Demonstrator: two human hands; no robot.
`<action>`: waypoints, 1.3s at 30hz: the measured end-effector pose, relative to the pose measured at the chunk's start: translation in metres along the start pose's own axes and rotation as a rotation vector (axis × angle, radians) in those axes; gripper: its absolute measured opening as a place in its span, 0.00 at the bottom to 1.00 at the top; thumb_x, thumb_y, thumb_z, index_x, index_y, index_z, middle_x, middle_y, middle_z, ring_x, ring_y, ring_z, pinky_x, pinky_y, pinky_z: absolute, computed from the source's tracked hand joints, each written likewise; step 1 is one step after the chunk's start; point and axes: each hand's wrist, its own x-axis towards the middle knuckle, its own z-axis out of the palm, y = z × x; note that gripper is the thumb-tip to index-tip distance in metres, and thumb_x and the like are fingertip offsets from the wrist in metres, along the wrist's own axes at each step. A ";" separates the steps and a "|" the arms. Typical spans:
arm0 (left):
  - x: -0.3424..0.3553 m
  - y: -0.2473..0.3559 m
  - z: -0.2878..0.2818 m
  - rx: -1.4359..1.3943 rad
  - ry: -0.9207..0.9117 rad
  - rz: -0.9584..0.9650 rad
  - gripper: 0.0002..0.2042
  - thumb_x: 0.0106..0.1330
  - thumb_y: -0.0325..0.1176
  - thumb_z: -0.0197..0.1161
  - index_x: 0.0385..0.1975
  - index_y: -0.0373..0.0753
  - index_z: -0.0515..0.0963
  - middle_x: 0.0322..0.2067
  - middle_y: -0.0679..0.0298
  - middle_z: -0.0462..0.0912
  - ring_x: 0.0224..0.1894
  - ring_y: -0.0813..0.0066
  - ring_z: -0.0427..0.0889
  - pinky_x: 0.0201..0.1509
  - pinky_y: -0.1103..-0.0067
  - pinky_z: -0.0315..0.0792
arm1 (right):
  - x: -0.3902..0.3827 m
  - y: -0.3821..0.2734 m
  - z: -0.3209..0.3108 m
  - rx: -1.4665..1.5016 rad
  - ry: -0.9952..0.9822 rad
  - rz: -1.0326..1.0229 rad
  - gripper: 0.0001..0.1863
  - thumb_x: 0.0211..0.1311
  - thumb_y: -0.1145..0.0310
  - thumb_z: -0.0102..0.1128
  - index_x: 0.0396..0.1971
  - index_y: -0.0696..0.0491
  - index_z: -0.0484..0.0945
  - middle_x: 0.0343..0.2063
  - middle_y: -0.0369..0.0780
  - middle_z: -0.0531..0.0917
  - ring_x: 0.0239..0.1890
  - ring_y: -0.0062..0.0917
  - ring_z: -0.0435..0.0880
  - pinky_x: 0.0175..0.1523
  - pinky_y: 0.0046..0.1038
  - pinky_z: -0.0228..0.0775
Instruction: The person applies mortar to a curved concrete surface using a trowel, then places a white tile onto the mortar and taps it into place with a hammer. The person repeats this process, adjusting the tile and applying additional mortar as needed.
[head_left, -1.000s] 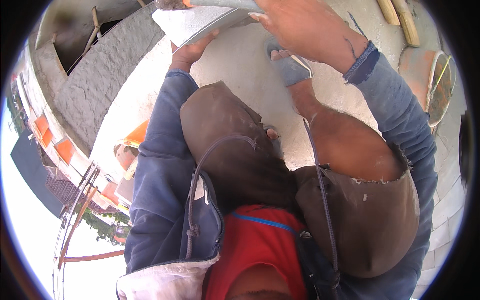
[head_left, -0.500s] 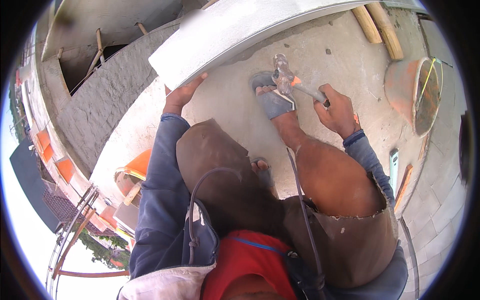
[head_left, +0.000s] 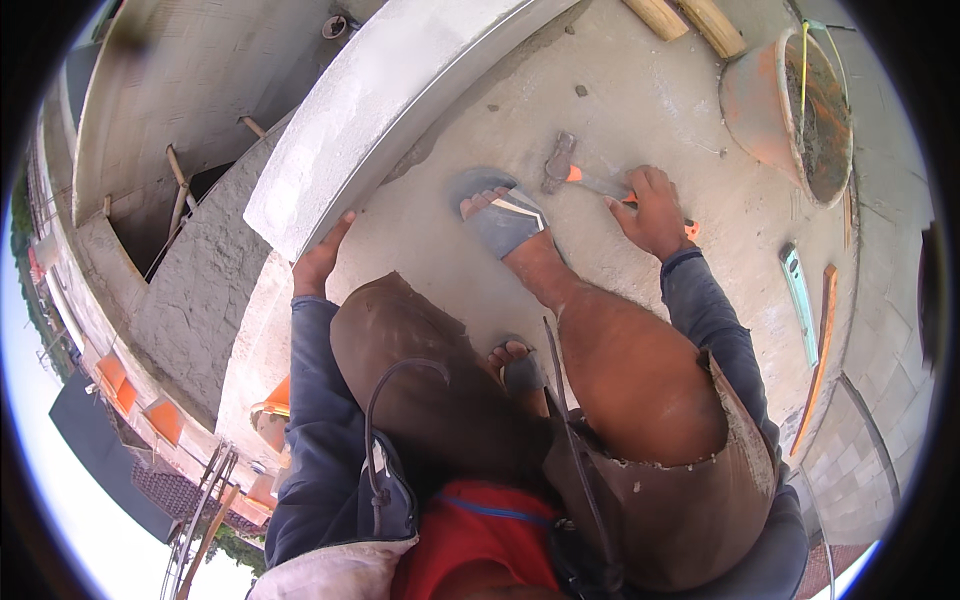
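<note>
A long white block with a smooth pale face lies across the upper left, over the concrete floor. My left hand is at its near end, one finger along the lower edge; the other fingers are partly hidden by the block. Right of my sandalled foot, a hammer with a worn, rusty-looking head and a grey-and-orange handle is low over the floor. Around that handle my right hand is closed, and orange shows on both sides of it. Whether the head touches the floor I cannot tell.
An orange bucket with grey residue inside stands at the upper right, near two wooden poles. A turquoise spirit level and a wooden strip lie on the right. Another orange container is partly behind my left sleeve.
The hammer and my right hand have come down toward the floor. My left hand stays at the block's end. The whole view has shifted, bringing more of the right side into sight.
</note>
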 end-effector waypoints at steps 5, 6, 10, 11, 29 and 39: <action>0.007 -0.010 0.001 -0.025 -0.062 0.019 0.27 0.65 0.50 0.81 0.58 0.39 0.87 0.55 0.53 0.91 0.59 0.56 0.87 0.66 0.64 0.78 | 0.066 0.002 -0.032 0.243 0.274 0.057 0.25 0.72 0.56 0.73 0.58 0.58 0.78 0.56 0.51 0.81 0.62 0.45 0.81 0.67 0.43 0.73; 0.011 -0.012 0.006 -0.017 -0.084 -0.005 0.27 0.65 0.50 0.81 0.58 0.39 0.87 0.55 0.53 0.91 0.59 0.56 0.87 0.67 0.64 0.78 | 0.089 0.006 -0.048 0.310 0.343 0.095 0.26 0.73 0.55 0.72 0.58 0.58 0.78 0.56 0.51 0.82 0.62 0.44 0.82 0.67 0.42 0.74; 0.010 -0.031 0.006 -0.011 -0.067 -0.006 0.28 0.63 0.49 0.82 0.59 0.39 0.87 0.55 0.54 0.91 0.60 0.56 0.87 0.68 0.64 0.77 | 0.200 -0.015 -0.108 0.553 0.595 0.146 0.26 0.76 0.55 0.69 0.60 0.61 0.78 0.55 0.50 0.85 0.61 0.38 0.84 0.66 0.39 0.75; 0.007 -0.033 -0.001 -0.013 -0.065 -0.022 0.29 0.63 0.49 0.83 0.59 0.39 0.86 0.56 0.54 0.91 0.60 0.56 0.87 0.68 0.64 0.77 | 0.224 -0.028 -0.120 0.641 0.632 0.145 0.27 0.76 0.55 0.68 0.60 0.62 0.77 0.55 0.49 0.86 0.62 0.36 0.84 0.67 0.38 0.74; 0.002 -0.011 -0.006 -0.009 -0.155 0.031 0.27 0.68 0.50 0.78 0.60 0.39 0.86 0.56 0.55 0.90 0.60 0.57 0.86 0.68 0.63 0.76 | 0.301 -0.042 -0.107 1.432 0.656 0.198 0.30 0.79 0.54 0.39 0.73 0.51 0.71 0.70 0.40 0.76 0.73 0.33 0.72 0.76 0.45 0.61; 0.003 -0.017 -0.006 -0.033 -0.163 0.035 0.25 0.68 0.49 0.79 0.57 0.39 0.87 0.53 0.57 0.91 0.57 0.59 0.87 0.64 0.63 0.78 | 0.302 -0.039 -0.102 1.382 0.664 0.204 0.30 0.78 0.55 0.38 0.74 0.51 0.68 0.72 0.41 0.74 0.76 0.35 0.69 0.78 0.51 0.58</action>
